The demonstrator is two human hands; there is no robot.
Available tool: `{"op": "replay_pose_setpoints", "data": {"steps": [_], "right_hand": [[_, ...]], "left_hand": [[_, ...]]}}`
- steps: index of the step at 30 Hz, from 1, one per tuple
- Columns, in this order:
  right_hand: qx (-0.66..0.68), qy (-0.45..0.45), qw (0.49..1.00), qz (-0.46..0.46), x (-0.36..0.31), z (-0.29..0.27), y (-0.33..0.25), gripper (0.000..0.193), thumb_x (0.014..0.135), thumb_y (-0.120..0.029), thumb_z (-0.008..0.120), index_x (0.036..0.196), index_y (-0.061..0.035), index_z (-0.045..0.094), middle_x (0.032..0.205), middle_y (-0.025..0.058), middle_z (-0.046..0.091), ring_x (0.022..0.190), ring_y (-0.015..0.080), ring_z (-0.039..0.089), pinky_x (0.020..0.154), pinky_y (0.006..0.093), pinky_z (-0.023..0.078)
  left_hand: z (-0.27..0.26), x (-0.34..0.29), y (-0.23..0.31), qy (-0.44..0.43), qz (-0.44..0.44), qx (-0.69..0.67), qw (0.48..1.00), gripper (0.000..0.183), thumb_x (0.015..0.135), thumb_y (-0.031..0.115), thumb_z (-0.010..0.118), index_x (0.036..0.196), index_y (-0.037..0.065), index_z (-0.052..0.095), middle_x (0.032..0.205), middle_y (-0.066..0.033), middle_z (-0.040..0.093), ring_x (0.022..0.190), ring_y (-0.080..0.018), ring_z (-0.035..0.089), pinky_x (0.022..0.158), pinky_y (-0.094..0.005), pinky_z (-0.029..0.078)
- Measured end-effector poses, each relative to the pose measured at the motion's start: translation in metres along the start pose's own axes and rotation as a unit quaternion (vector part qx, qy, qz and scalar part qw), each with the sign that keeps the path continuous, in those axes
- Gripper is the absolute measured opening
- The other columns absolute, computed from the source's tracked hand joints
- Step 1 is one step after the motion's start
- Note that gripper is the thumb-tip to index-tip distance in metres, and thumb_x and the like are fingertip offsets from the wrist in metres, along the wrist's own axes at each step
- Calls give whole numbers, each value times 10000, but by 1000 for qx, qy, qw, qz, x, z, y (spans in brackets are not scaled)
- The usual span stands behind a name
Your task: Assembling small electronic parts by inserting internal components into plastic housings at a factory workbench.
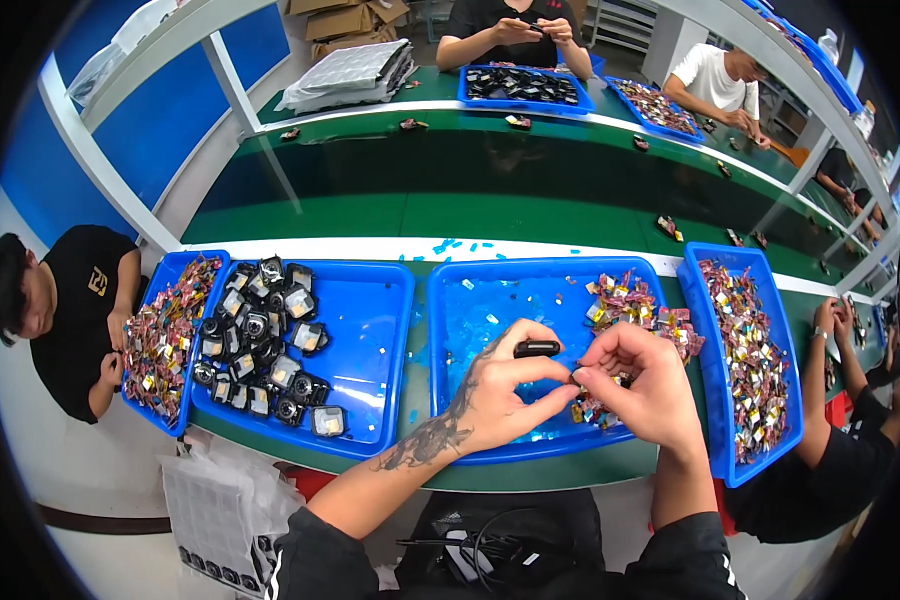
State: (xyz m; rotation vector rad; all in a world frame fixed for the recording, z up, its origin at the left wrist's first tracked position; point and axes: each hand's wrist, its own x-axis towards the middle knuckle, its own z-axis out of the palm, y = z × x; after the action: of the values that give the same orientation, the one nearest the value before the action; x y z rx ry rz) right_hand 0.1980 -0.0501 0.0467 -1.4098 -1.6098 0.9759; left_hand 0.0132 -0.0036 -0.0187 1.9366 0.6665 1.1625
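My left hand (505,390) is closed over the middle blue tray (444,300), with a small black oblong piece (537,349) held in its curled fingers. Its thumb and forefinger meet the fingertips of my right hand (645,380), which is also closed in a pinch. Whatever sits between the touching fingertips is too small to make out. Beneath my right hand and beyond it lies a heap of small reddish electronic parts (620,300) in the tray. Scattered blue bits (485,310) cover the tray's floor.
To the left, a blue tray (375,350) carries black camera-like housings (300,300). Trays of reddish parts (755,350) stand at both ends. Past a white ledge (360,246) runs a green conveyor belt (370,200) with scattered parts. Several people work around the bench.
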Motion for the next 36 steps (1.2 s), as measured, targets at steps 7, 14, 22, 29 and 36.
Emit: {"op": "replay_pose_setpoints", "data": {"steps": [7,14,22,29,36], "right_hand": [[92,5,995,32,2,6,11,87,836,-2,685,858,19,603,756,22,632,678,66,591,609,209,478],[-141,65,976,-154,7,21,20,85,843,22,646,848,7,562,758,75,595,639,145,597,579,265,478],[-145,105,978,-109,8,22,34,167,840,58,606,1005,33,593,921,122,603,696,202,618,614,296,508],[197,13,977,-80,6,30,44,201,853,78,598,1049,58,635,1024,94,573,873,152,608,767,256,521],[246,146,949,-129,-9,21,45,134,819,80,642,937,18,631,904,98,626,807,143,606,718,264,506]], "left_hand": [[4,-3,-4,-23,-101,-107,989,95,778,104,745,843,53,698,981,-74,589,905,-178,591,766,-290,468],[7,-5,-10,-7,-99,-106,989,81,792,96,740,839,42,701,949,-62,591,851,-139,569,701,-262,454],[6,0,-13,14,-186,-237,953,98,875,68,670,861,-27,687,883,-38,629,744,-57,538,642,-197,414],[-3,-4,-9,-78,-272,-412,866,121,900,106,643,896,-2,696,858,-28,657,722,-48,528,619,-204,401],[0,3,-7,-8,-186,-286,940,342,990,120,459,1326,54,471,1170,-75,589,780,-71,512,676,-221,427]]}}
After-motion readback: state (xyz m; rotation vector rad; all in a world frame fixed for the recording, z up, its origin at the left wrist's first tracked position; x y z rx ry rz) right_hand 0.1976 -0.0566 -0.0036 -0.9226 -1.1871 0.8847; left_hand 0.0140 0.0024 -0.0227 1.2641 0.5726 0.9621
